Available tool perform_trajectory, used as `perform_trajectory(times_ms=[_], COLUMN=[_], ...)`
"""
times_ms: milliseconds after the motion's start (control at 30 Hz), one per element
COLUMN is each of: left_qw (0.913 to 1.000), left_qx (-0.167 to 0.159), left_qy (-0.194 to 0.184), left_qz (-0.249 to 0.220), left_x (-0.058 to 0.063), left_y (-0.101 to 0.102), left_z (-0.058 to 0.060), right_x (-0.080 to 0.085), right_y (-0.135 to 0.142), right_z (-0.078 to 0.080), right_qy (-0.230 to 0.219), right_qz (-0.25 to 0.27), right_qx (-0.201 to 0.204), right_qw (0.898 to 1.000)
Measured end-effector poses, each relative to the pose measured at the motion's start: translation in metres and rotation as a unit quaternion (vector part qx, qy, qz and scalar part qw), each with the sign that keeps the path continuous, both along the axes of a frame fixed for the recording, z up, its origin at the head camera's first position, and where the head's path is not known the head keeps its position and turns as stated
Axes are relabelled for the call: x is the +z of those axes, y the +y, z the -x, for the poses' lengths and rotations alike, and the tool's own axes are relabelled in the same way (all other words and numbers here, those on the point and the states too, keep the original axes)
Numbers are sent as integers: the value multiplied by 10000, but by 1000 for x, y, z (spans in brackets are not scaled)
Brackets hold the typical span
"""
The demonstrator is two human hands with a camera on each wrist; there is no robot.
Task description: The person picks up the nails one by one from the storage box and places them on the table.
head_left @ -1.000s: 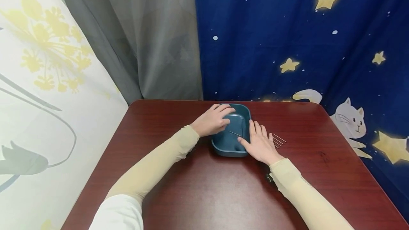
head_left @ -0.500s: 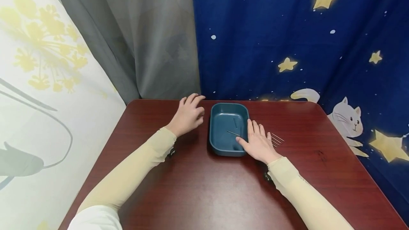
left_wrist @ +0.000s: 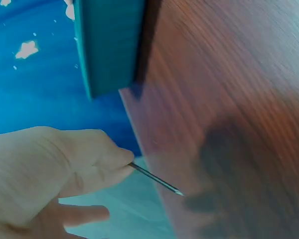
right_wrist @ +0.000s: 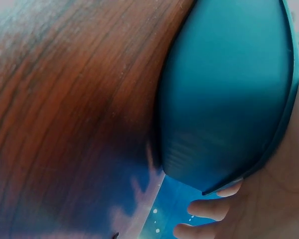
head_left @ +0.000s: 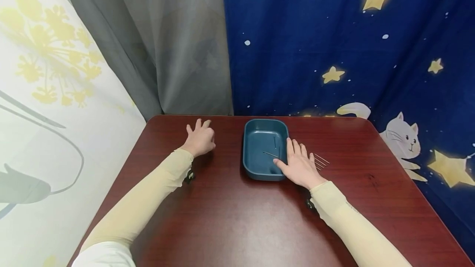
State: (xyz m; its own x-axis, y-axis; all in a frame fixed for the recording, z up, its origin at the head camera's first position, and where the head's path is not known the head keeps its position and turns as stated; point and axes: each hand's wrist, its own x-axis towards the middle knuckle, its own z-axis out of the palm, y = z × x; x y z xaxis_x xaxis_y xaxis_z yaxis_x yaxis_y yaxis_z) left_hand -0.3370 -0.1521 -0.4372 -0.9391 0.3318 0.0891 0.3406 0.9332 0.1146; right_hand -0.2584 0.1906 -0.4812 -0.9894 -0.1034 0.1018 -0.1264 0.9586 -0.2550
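My left hand (head_left: 201, 140) is over the left part of the table, apart from the blue box. In the left wrist view its thumb and finger pinch a thin metal nail (left_wrist: 157, 179), its pointed end sticking out over the wood. Straight-fingered, my right hand (head_left: 302, 167) rests along the right rim of the open blue box (head_left: 265, 177), the thumb reaching over the inside. Within the box lies another thin nail (head_left: 271, 154), slanting toward that thumb, and a thin dark line shows farther back. Several nails (head_left: 321, 160) lie side by side on the table right of my right hand.
The box stands near the back edge of the dark red wooden table (head_left: 237, 226). Behind the table hang a grey curtain (head_left: 193, 44) and a blue one (head_left: 297, 32) with stars. A white patterned cloth (head_left: 55, 114) is at the left.
My left hand has moved from above the box out to the left, and down over the table. The right hand has stayed on the box's rim.
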Motion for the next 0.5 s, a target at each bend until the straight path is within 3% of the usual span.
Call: perform_trajectory(times_ms=[233,500], left_qw=[9975,9929], left_qx=[389,676], left_qy=[-588,-978], left_qz=[73,0], left_x=[-21,-33], left_y=[-20,-27], left_z=[9,13], right_x=[0,3], right_y=[-3,-3], right_z=[-2,-4], right_qy=[2,-43], right_qz=[40,122], right_qx=[44,51], right_qw=[10000,9999])
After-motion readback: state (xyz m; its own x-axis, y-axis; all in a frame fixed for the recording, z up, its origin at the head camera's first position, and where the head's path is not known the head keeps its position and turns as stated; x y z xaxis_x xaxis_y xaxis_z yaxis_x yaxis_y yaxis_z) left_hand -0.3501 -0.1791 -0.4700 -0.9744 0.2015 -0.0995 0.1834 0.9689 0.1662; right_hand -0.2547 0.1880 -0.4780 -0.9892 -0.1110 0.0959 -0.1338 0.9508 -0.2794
